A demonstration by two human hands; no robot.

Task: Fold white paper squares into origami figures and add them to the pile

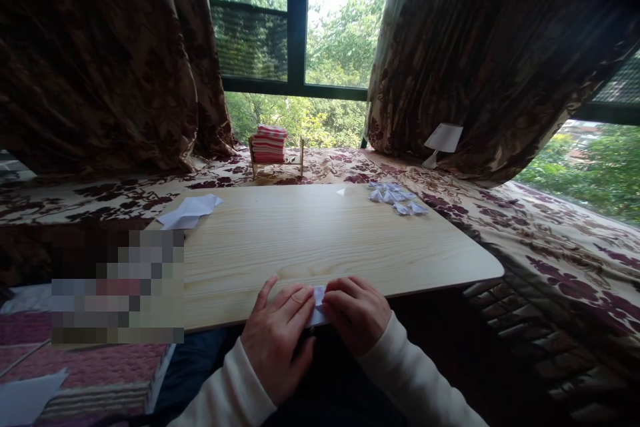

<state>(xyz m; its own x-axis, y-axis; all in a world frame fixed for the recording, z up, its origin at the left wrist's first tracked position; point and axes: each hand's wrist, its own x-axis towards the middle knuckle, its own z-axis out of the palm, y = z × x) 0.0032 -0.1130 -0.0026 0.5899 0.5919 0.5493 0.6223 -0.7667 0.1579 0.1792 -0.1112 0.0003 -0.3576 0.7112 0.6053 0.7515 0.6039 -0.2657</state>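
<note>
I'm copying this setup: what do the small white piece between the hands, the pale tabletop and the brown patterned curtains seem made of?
The small white piece looks like matte paper: thin, with straight edges.
The pale tabletop could be wood or laminate, satin-finished: fine grain lines, soft sheen.
The brown patterned curtains seem fabric, faintly glossy: they hang in folds.

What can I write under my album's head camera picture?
Left hand and right hand touch white paper at the near edge of the table.
</note>
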